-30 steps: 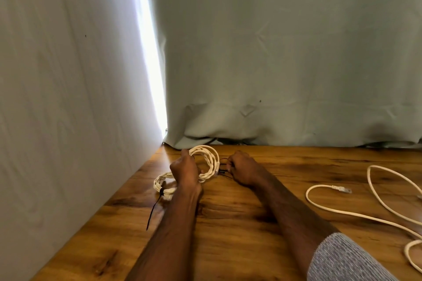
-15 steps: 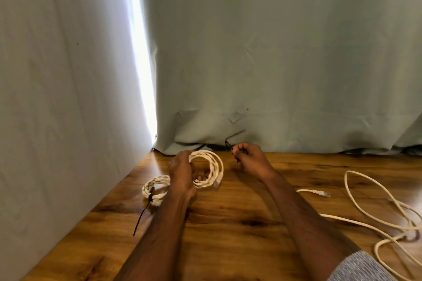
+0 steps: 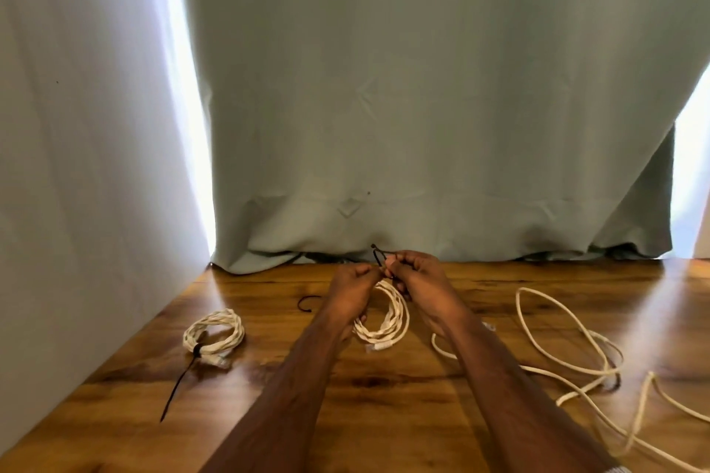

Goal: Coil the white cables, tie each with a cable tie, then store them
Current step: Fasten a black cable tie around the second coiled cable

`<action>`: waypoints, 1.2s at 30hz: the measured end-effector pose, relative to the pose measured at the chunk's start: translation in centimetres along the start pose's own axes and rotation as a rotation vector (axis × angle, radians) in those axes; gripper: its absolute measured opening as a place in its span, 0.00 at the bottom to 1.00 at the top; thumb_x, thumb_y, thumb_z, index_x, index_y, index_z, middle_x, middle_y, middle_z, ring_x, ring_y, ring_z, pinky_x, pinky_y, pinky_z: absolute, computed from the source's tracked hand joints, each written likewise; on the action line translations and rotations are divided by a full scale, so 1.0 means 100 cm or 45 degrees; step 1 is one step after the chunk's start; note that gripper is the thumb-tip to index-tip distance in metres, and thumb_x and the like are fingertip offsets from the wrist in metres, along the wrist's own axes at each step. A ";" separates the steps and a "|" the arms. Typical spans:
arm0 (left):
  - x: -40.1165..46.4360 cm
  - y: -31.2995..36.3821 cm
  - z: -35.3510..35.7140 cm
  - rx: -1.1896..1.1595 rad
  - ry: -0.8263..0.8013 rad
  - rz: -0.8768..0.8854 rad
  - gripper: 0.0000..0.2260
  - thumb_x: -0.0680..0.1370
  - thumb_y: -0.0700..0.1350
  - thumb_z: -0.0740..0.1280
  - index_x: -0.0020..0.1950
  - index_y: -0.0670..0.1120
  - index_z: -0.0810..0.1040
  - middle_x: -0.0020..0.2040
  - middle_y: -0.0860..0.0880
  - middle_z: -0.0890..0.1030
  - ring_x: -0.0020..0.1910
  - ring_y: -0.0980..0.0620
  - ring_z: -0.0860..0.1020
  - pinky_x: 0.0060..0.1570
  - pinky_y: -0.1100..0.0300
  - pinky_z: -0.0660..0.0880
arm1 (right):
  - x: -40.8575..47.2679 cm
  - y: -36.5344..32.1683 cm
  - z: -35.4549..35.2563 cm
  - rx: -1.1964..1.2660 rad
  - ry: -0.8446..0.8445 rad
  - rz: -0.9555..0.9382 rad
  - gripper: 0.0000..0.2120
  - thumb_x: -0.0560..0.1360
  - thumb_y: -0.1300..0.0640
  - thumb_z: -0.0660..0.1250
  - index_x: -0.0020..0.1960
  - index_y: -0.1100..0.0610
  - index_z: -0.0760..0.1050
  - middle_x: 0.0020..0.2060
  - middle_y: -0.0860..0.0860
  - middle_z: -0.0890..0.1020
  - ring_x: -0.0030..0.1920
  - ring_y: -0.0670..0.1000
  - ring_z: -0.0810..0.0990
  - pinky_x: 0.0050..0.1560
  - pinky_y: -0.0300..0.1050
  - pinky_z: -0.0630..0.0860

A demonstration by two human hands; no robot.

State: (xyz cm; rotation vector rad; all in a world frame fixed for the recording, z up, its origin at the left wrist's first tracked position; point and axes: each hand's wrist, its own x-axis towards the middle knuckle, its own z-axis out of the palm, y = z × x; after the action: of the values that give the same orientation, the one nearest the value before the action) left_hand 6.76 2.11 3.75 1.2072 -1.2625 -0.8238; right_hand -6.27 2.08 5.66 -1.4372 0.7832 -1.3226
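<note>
Wooden bench (image 3: 384, 415), glossy, dark grain patches. Grey-green curtain (image 3: 422, 107) hangs behind, hem bunched on the bench's far edge. White fabric panel (image 3: 77, 165) at left; daylight shows through gaps.

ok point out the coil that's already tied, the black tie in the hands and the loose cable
tied coil (image 3: 213, 331), head view, on its left-hand strands
black cable tie (image 3: 378, 254), head view, on the loop above the fingers
loose white cable (image 3: 558, 324), head view, on a bend lying on the table
</note>
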 end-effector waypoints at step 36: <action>0.026 -0.019 -0.039 -0.460 0.605 -0.087 0.04 0.72 0.39 0.71 0.38 0.43 0.83 0.37 0.42 0.83 0.37 0.47 0.79 0.40 0.53 0.75 | -0.008 0.003 -0.004 -0.220 -0.434 0.081 0.09 0.78 0.63 0.68 0.41 0.56 0.84 0.38 0.56 0.85 0.31 0.46 0.75 0.33 0.39 0.67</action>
State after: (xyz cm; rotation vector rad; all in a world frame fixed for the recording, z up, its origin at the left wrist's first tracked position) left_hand 11.31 0.03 3.01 1.0713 -0.6574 -0.7205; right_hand -6.74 2.67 5.11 -1.7041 0.7204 -0.9445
